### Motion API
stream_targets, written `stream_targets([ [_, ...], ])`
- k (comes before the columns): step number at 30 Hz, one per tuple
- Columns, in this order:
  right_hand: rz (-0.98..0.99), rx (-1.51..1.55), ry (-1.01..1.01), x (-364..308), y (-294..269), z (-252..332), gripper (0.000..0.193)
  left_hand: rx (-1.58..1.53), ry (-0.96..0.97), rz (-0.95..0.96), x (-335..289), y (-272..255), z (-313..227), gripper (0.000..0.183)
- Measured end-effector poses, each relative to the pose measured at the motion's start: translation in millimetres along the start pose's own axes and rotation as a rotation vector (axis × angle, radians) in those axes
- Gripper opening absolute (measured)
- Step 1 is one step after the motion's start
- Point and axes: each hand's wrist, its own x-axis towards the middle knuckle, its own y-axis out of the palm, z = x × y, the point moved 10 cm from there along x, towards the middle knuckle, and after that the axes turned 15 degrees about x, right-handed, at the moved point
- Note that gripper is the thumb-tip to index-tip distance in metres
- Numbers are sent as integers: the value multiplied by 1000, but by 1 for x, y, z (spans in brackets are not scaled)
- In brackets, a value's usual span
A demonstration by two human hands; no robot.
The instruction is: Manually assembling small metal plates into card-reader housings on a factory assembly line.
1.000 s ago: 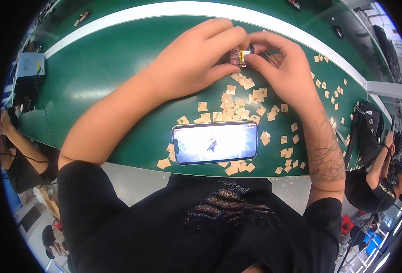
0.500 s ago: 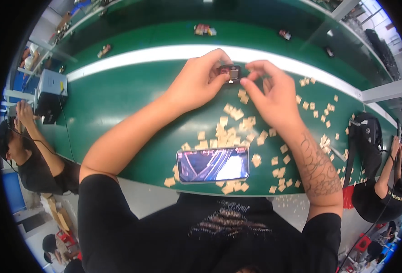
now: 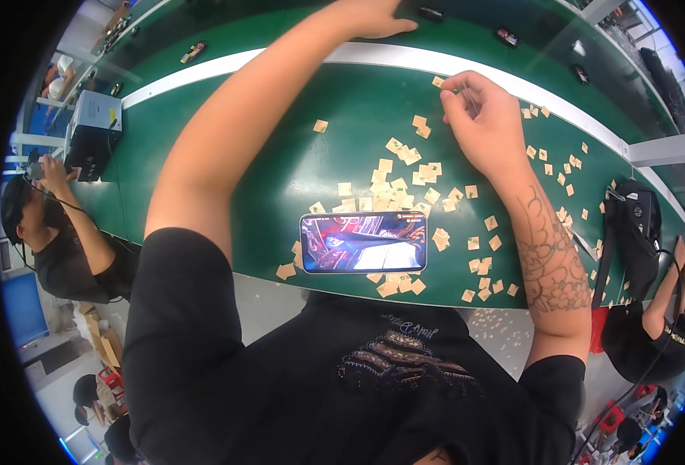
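Note:
My left hand [image 3: 369,19] reaches over the green lane past the white rail, its thumb stretched out to the right. The top edge of the picture cuts off its other fingers, so whatever they hold is hidden. On the near side of the rail, my right hand [image 3: 483,116] pinches a small beige paper square [image 3: 438,81] between thumb and forefinger. Many similar squares [image 3: 393,190] lie scattered across the green table below and right of it. In front of my chest a phone [image 3: 364,242] lies on some of them, its screen lit with a colourful picture.
Small dark devices [image 3: 506,36] lie along the green lane [image 3: 280,31] behind the white rail [image 3: 427,58]. A grey-black box [image 3: 94,136] stands at the table's left end, a black bag [image 3: 633,225] at the right. Co-workers sit on both sides [image 3: 71,240].
My left hand has moved from the table over the rail; the small dark device it held is out of sight. My right hand now pinches a paper square. The view has shifted.

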Motion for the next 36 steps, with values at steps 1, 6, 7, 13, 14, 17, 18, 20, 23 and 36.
stream_targets([
  [1,2,3,6,-1,1,-4,20,53,42,36,-10,1,9,59],
  [6,60,-23,-99,2,8,-6,15,-316,211,-35,-39,7,35,52],
  [7,65,-22,-97,3,11,-6,15,-194,243,-131,-41,0,30,48],
  [13,-13,49,-258,-1,4,10,15,-296,223,-230,-52,-21,7,40],
  [14,-17,40,-252,2,2,7,15,-306,227,-232,-59,-28,-5,40],
  [17,1,87,-335,-1,3,17,16,-371,267,-248,-100,-44,-42,31],
  [18,91,41,-327,-2,12,24,17,-393,278,-273,-113,-38,-47,31],
  [20,182,-11,-309,-5,20,32,17,-307,275,-55,-135,-28,-66,43],
  [23,366,-73,-291,-15,44,35,20,-302,240,-49,-161,-34,-69,47],
  [36,336,-477,-337,-28,54,63,15,-440,188,-40,-169,-35,-60,49],
])
